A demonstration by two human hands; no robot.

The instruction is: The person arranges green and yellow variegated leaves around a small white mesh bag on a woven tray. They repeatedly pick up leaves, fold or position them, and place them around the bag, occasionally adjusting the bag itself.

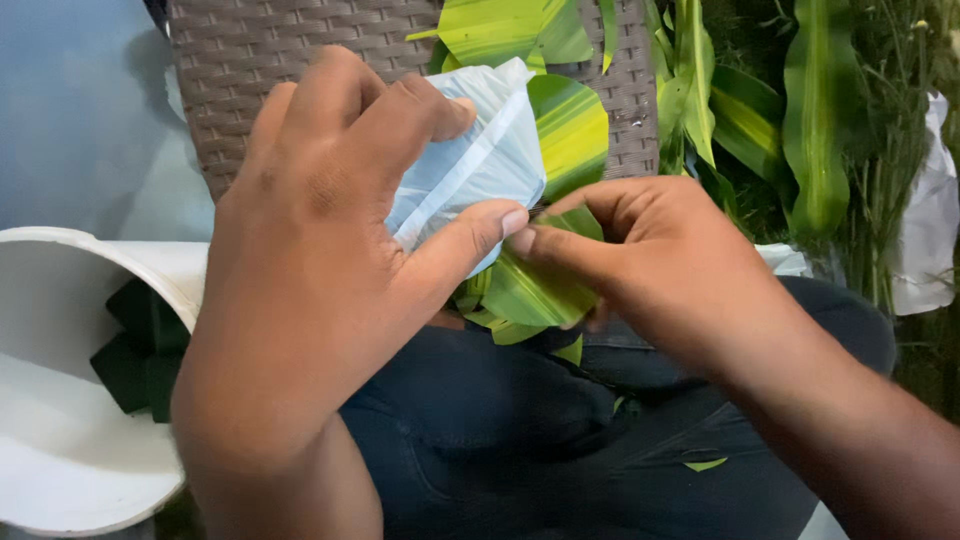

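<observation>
My left hand grips a pale blue folded plastic sheet together with a yellow-striped green leaf, thumb pressed on the front. My right hand pinches the lower part of the folded green leaf, its fingertips touching my left thumb. Both hands are held over my lap, above dark blue trousers.
A white bucket at the left holds dark green folded leaves. A grey woven wicker surface lies behind the hands. Striped leaves and long green stalks are piled at the upper right, next to white plastic.
</observation>
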